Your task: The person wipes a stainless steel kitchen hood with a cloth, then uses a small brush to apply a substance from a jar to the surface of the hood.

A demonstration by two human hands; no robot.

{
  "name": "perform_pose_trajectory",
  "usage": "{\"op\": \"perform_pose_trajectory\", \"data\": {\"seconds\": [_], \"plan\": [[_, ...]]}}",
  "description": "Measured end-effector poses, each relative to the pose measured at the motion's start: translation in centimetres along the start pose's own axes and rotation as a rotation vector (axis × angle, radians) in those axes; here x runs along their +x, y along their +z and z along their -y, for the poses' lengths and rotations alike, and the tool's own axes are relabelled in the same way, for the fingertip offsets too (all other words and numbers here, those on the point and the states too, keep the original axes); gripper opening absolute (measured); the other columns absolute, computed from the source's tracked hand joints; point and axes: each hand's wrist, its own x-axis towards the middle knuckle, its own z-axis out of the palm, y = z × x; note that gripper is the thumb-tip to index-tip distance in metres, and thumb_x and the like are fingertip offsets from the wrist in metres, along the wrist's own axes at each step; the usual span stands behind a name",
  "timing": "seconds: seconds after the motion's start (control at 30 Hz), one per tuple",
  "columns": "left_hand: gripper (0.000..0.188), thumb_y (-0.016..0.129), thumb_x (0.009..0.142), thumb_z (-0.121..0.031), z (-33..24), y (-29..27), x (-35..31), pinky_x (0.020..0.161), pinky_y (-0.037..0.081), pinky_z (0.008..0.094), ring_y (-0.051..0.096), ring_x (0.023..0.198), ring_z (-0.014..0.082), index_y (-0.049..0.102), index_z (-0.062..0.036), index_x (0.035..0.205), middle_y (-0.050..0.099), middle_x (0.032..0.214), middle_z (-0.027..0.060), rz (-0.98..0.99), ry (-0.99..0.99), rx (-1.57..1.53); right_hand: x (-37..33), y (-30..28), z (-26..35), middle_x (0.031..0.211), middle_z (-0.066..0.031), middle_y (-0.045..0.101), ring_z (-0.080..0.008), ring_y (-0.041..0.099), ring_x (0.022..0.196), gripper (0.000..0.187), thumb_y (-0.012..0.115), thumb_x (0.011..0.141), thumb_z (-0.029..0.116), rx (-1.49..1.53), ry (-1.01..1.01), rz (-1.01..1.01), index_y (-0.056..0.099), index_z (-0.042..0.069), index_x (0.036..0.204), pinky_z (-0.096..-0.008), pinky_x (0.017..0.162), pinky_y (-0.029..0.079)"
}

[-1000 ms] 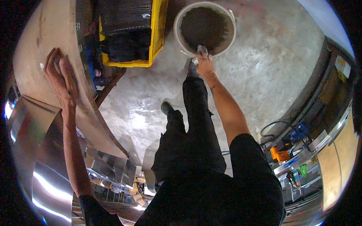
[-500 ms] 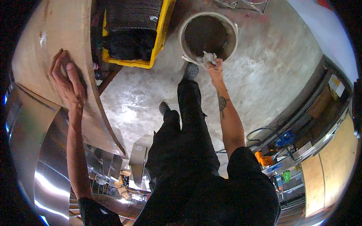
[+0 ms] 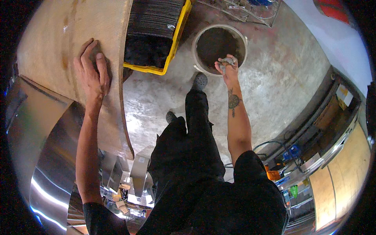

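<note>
- The right hand (image 3: 230,71) has its fingers curled round a crumpled grey cloth (image 3: 227,61); in the view it overlaps the lower right of the bucket (image 3: 241,55), though how high it sits over the rim cannot be told.
- For good handling, I would gather the loose folds into the palm and hold them inside the rim, so that drips fall into the bucket.
- A firm but unhurried grip should do; the cloth looks limp and could slip from loose fingers.
- The left hand (image 3: 94,76) grasps nothing: its fingers are spread and appear to rest on the worktop (image 3: 51,51) at upper left, giving some support.
- The worktop's long edge curves just right of that hand, so a slide rightward would soon run off it.
- The yellow crate (image 3: 175,50) bounds the bucket's left; a shoe (image 3: 200,81) is near its lower rim.
- Widest bare floor (image 3: 274,82) lies right of the bucket.
</note>
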Motion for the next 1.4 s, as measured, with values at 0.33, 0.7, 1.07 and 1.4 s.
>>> {"op": "perform_pose_trajectory", "data": {"seconds": [0.33,0.7,1.07,1.4], "plan": [[0.033,0.055,0.105,-0.016,0.4,0.3,0.1,0.113,0.039,0.0479,0.052,0.131,0.0378,0.061,-0.0021,0.135,0.059,0.143,0.0185,-0.03,0.018,-0.001,-0.3,2.0,1.3,0.085,-0.0012,0.062,-0.0161,0.061,0.071,0.027,0.065,0.106,0.038,0.07,0.111,-0.299,0.06,0.012,0.1,-0.0351,0.057,0.051],[0.032,0.056,0.104,-0.013,0.7,0.6,0.1,0.112,0.04,0.0472,0.054,0.129,0.0377,0.061,-0.0027,0.134,0.061,0.14,0.0182,-0.056,0.042,-0.037,-1.0,3.4,4.4,0.067,-0.0026,0.053,-0.014,0.048,0.048,0.049,0.063,0.104,0.055,-0.331,-0.051,-0.43,0.057,0.009,0.088,-0.0295,0.042,0.034],[0.032,0.057,0.104,-0.014,1.0,0.5,0.3,0.112,0.039,0.0476,0.054,0.129,0.037,0.061,-0.0033,0.134,0.061,0.139,0.017,-0.064,0.096,0.034,-0.5,4.3,5.5,0.065,-0.0033,0.05,-0.0138,0.042,0.045,0.047,0.053,0.107,0.054,-0.187,-0.075,-0.433,0.053,0.01,0.088,-0.0302,0.04,0.028],[0.033,0.056,0.105,-0.016,1.1,0.8,0.0,0.114,0.038,0.0482,0.053,0.13,0.0381,0.061,-0.0015,0.134,0.06,0.14,0.0185,-0.054,0.046,-0.034,-0.8,1.7,5.7,0.079,-0.0066,0.065,-0.0192,0.06,0.063,0.035,0.055,0.108,0.043,0.034,0.041,-0.23,0.06,0.009,0.1,-0.034,0.05,0.044]]}}
